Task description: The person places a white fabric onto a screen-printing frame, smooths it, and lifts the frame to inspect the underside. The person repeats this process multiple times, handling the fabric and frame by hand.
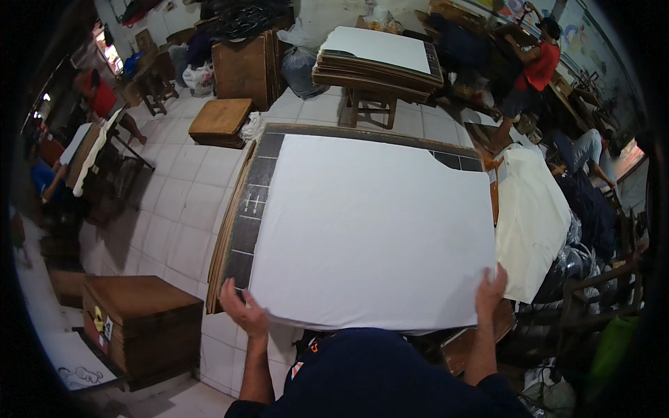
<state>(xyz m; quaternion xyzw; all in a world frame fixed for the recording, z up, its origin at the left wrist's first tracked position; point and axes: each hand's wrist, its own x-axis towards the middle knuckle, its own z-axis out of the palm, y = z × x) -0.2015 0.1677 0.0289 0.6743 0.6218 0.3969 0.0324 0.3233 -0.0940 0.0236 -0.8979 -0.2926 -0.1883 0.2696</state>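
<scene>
A white cloth [376, 230] lies flat over a dark board with grid lines [252, 202], atop a stack of wooden boards [224, 251] in front of me. My left hand [244, 311] is at the board's near left corner, fingers apart and slightly curved. My right hand [490, 292] is at the cloth's near right edge, fingers loosely bent and apart, touching or very close to it. Beside the board on the right hangs a cream cloth [529, 223].
Behind stand a second board stack [376, 76], low boards [219, 115] and bags [301, 73]. At lower left is a wooden stack [143, 334]; right, dark bundles [585, 209]. Other people work around: one in red [536, 66], one in blue [45, 177], others at both sides.
</scene>
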